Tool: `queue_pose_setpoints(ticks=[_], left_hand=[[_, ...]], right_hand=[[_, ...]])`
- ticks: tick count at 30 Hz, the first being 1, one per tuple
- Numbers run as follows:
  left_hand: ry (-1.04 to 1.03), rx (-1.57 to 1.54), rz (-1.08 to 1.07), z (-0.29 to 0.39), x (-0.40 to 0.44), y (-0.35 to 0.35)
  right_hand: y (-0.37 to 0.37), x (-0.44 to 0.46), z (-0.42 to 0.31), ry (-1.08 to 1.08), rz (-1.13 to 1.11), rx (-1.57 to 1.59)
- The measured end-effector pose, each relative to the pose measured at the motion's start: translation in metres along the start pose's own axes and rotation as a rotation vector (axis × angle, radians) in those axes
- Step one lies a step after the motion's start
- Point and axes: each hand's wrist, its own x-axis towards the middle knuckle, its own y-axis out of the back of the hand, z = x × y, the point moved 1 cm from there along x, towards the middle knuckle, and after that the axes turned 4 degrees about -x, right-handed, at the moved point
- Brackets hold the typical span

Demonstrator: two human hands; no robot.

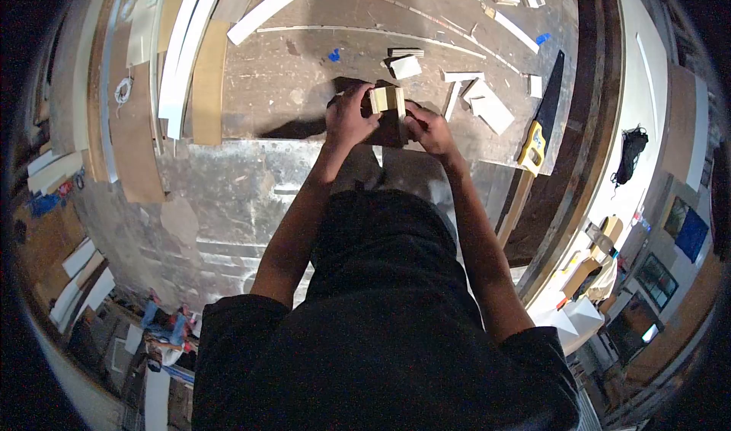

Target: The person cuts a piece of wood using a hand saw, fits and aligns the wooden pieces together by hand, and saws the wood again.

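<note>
Near the front edge of the workbench (266, 100), a small assembly of light wood pieces (384, 100) sits between my two hands. My left hand (352, 117) is closed on its left side, thumb and fingers gripping it. From the right, my right hand (430, 129) pinches the upright piece at that end. Whether the assembly rests on the bench or is lifted slightly is hard to tell. Just beyond it lie a white wood block (405, 67) and a small stacked piece. Shadow hides its underside.
A handsaw (535, 143) with a yellow handle lies at the bench's right edge. White offcuts (491, 107) lie to the right of my hands. Long boards (207, 88) stretch along the left. Blue scraps (333, 55) and thin strips lie farther back. Another person (164, 340) is at lower left.
</note>
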Motion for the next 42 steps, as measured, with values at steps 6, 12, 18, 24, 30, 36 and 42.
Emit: queue_pose_setpoints(ticks=[6,12,18,24,30,36,42], left_hand=[[-0.004,-0.021,0.03,-0.001,0.0,-0.002],[0.007,-0.013,0.034,0.006,-0.002,0.004],[0.001,-0.002,0.026,0.005,0.001,0.003],[0.012,0.01,0.025,0.006,-0.001,0.003],[-0.04,0.043,0.081,0.001,-0.002,-0.001],[-0.011,0.008,0.06,-0.001,-0.001,-0.002],[0.002,0.036,0.035,-0.001,-0.001,-0.001]], right_hand=[[0.003,0.0,-0.004,0.054,0.053,-0.079],[-0.002,0.003,0.003,0.106,0.094,-0.082],[-0.001,0.008,0.004,0.133,0.15,-0.113],[-0.002,0.01,-0.002,0.107,0.138,0.009],[-0.002,0.013,-0.017,0.283,0.158,-0.2],[-0.003,0.012,-0.013,0.163,0.115,-0.228],[-0.003,0.015,-0.024,0.193,0.094,-0.352]])
